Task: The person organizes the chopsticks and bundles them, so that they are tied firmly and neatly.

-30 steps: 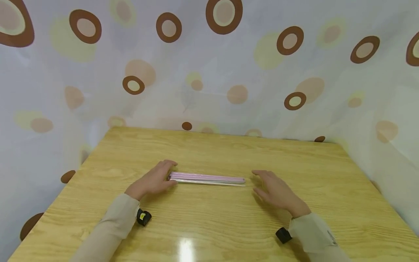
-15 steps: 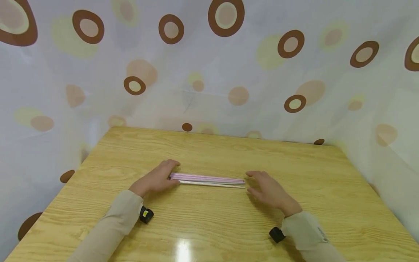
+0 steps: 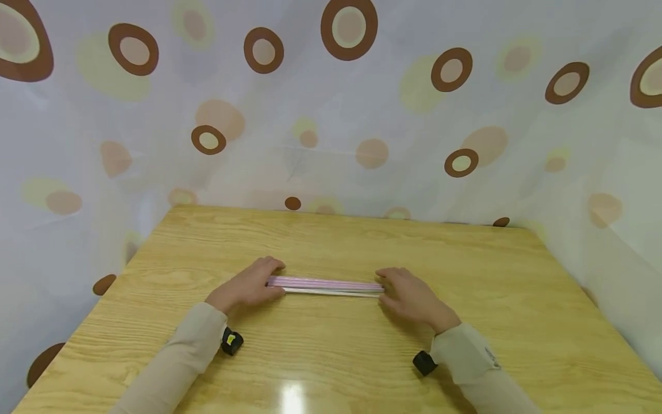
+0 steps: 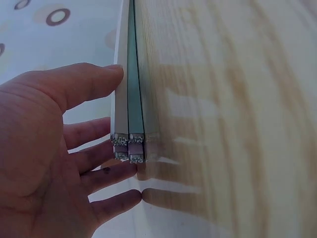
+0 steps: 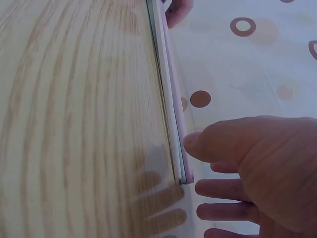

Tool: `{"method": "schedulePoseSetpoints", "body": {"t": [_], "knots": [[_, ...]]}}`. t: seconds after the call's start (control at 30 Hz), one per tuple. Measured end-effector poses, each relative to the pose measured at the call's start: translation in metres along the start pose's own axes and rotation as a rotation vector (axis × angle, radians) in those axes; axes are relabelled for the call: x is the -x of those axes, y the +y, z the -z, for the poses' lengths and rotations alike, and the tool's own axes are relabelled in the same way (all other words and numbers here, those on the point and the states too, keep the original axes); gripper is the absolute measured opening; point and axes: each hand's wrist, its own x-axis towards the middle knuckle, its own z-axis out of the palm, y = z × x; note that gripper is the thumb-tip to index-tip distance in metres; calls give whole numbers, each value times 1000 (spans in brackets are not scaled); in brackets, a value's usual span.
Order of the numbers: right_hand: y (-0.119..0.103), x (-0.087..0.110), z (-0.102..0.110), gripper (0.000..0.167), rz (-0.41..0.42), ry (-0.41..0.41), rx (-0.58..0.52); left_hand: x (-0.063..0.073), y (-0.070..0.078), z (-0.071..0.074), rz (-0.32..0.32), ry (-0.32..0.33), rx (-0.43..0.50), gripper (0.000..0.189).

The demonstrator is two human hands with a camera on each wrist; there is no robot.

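A long, thin bundle of pink and white strips (image 3: 328, 285) lies lengthwise across the wooden table between my hands. In the left wrist view, its pale and green sides (image 4: 132, 89) run away from me, and the stacked ends look speckled silver. My left hand (image 3: 251, 283) is at the left end, thumb along the near side and the other fingers spread around the far side. At the right end, my right hand (image 3: 411, 296) has its fingers spread; in the right wrist view the thumb tip (image 5: 192, 143) is right at the pink edge.
The wooden table (image 3: 320, 351) extends on all sides of the bundle. A pale curtain (image 3: 336, 103) with brown and peach circles hangs behind it and along both sides. Each wrist wears a small black camera (image 3: 231, 341).
My right hand has moved left to the bundle's right end, its fingers now around that tip. The left hand has stayed at the left end, shifting only slightly.
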Motion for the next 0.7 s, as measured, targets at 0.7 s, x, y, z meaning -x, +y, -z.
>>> {"method": "schedulePoseSetpoints", "body": {"t": [0.7], "knots": [[-3,-15,-15,25,99,29,-30,-1,2,3,-43,1,-15,31]]}}
